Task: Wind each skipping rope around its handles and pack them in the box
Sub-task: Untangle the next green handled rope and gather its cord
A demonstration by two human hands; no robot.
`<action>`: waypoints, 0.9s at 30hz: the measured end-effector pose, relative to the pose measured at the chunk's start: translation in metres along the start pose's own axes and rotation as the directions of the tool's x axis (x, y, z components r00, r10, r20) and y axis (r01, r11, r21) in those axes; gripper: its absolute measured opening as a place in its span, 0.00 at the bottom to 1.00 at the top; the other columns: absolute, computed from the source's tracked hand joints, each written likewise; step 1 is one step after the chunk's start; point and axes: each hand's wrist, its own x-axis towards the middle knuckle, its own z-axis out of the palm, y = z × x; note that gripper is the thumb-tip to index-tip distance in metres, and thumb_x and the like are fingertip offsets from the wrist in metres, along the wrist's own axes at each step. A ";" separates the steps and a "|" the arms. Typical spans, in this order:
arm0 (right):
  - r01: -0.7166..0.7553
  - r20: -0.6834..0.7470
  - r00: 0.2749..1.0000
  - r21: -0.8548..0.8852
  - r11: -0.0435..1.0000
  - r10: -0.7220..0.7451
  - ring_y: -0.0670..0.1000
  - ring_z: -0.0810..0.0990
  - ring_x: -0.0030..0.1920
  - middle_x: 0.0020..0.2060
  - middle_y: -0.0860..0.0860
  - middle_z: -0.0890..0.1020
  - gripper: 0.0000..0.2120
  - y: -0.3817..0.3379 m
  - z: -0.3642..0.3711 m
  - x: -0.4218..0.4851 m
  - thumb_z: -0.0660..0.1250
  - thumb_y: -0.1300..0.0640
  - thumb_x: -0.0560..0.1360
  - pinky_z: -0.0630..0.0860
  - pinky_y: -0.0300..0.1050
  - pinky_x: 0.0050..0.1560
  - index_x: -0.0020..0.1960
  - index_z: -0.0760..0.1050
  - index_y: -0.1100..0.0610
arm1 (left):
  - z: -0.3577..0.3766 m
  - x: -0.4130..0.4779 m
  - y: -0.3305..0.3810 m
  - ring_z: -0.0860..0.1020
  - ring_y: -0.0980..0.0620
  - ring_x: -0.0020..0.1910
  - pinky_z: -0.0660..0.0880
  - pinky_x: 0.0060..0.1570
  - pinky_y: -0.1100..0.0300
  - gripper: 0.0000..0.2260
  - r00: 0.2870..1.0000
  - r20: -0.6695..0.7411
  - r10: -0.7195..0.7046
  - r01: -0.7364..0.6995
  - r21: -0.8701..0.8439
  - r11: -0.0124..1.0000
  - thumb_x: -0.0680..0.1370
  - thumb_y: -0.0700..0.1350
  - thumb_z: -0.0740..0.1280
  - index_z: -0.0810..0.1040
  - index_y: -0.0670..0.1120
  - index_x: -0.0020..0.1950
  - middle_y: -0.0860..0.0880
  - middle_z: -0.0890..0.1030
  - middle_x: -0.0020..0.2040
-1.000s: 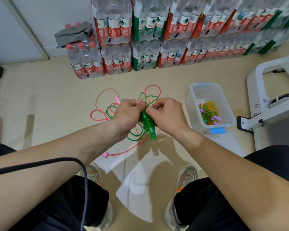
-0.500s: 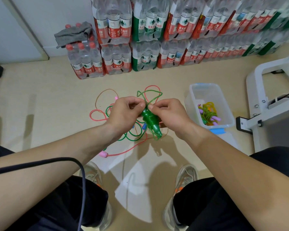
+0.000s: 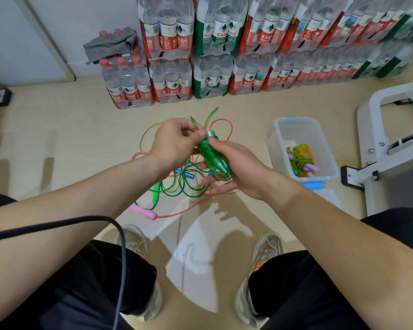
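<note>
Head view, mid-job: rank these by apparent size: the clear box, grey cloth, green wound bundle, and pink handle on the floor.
1. clear box
2. grey cloth
3. green wound bundle, held nearer the camera than the cloth, so its rank against the cloth is unsure
4. pink handle

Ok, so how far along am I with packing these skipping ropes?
Done: wound ropes already sit in the clear box. In hand: your right hand holds the green skipping rope, nearly all wound around its handles, while your left hand pinches its last loop. Left: the pink rope, a second green rope and one with blue handles lie loose on the floor.
</note>
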 end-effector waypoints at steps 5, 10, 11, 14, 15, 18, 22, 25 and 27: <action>0.085 -0.087 0.992 -0.071 0.994 -0.091 0.49 0.68 0.23 0.33 0.56 0.77 0.21 0.004 0.007 0.007 0.59 0.41 0.83 0.66 0.39 0.26 0.53 0.77 0.60 | 0.001 0.001 -0.010 0.81 0.54 0.41 0.78 0.47 0.57 0.06 0.988 -0.102 0.113 -0.091 0.199 0.976 0.77 0.44 0.73 0.81 0.49 0.39 0.52 0.83 0.41; 0.060 -0.157 0.985 -0.095 0.994 -0.074 0.48 0.67 0.22 0.38 0.58 0.73 0.24 0.005 0.012 0.011 0.59 0.39 0.82 0.66 0.39 0.24 0.51 0.76 0.61 | 0.007 -0.003 -0.008 0.80 0.56 0.44 0.73 0.45 0.65 0.10 0.964 -0.194 0.183 -0.109 0.342 0.933 0.75 0.46 0.74 0.78 0.52 0.35 0.52 0.82 0.45; 0.055 -0.168 0.983 -0.094 0.994 -0.070 0.48 0.67 0.22 0.38 0.59 0.73 0.23 0.004 0.013 0.012 0.59 0.39 0.82 0.66 0.39 0.24 0.48 0.75 0.59 | 0.008 -0.003 -0.008 0.80 0.56 0.43 0.72 0.43 0.67 0.11 0.962 -0.206 0.177 -0.097 0.350 0.932 0.75 0.46 0.73 0.78 0.53 0.34 0.52 0.82 0.45; 0.026 -0.211 0.976 -0.100 0.995 -0.047 0.48 0.67 0.21 0.38 0.59 0.75 0.22 0.004 0.016 0.016 0.59 0.39 0.82 0.67 0.39 0.24 0.47 0.74 0.58 | 0.012 -0.005 -0.009 0.79 0.55 0.42 0.73 0.41 0.65 0.08 0.959 -0.235 0.160 -0.067 0.358 0.931 0.76 0.46 0.72 0.81 0.49 0.37 0.52 0.83 0.45; 0.015 -0.222 0.974 -0.101 0.995 -0.037 0.48 0.68 0.21 0.37 0.59 0.76 0.23 0.004 0.016 0.018 0.59 0.39 0.82 0.67 0.39 0.24 0.49 0.75 0.59 | 0.013 -0.006 -0.009 0.79 0.56 0.43 0.71 0.39 0.68 0.07 0.957 -0.250 0.147 -0.050 0.358 0.932 0.76 0.47 0.72 0.82 0.47 0.39 0.53 0.82 0.45; -0.014 -0.242 0.970 -0.092 0.996 -0.008 0.48 0.68 0.21 0.36 0.57 0.78 0.24 0.006 0.018 0.023 0.59 0.39 0.82 0.67 0.39 0.24 0.54 0.77 0.61 | 0.018 -0.005 -0.016 0.79 0.56 0.47 0.72 0.44 0.66 0.07 0.953 -0.289 0.095 0.000 0.312 0.950 0.76 0.47 0.71 0.82 0.46 0.40 0.54 0.82 0.47; -0.042 -0.251 0.968 -0.094 0.995 0.018 0.47 0.69 0.20 0.32 0.55 0.78 0.23 0.009 0.022 0.028 0.58 0.40 0.83 0.69 0.38 0.24 0.61 0.77 0.59 | 0.024 -0.006 -0.021 0.81 0.53 0.45 0.74 0.37 0.65 0.08 0.951 -0.305 -0.042 0.088 0.137 0.987 0.77 0.46 0.72 0.81 0.46 0.38 0.54 0.84 0.47; -0.065 -0.258 0.965 -0.065 0.996 0.046 0.46 0.69 0.19 0.33 0.55 0.77 0.23 0.009 0.024 0.031 0.57 0.40 0.83 0.70 0.37 0.23 0.64 0.76 0.57 | 0.027 -0.006 -0.021 0.81 0.53 0.39 0.71 0.27 0.68 0.09 0.947 -0.311 -0.080 0.097 0.039 0.995 0.77 0.44 0.72 0.80 0.44 0.37 0.52 0.84 0.46; -0.080 -0.256 0.964 -0.019 0.997 0.073 0.45 0.69 0.19 0.32 0.55 0.77 0.23 0.007 0.024 0.031 0.57 0.41 0.84 0.70 0.37 0.23 0.62 0.75 0.59 | 0.027 -0.006 -0.020 0.80 0.54 0.36 0.75 0.29 0.64 0.07 0.951 -0.294 -0.093 0.099 0.006 0.995 0.77 0.43 0.72 0.81 0.42 0.40 0.51 0.85 0.45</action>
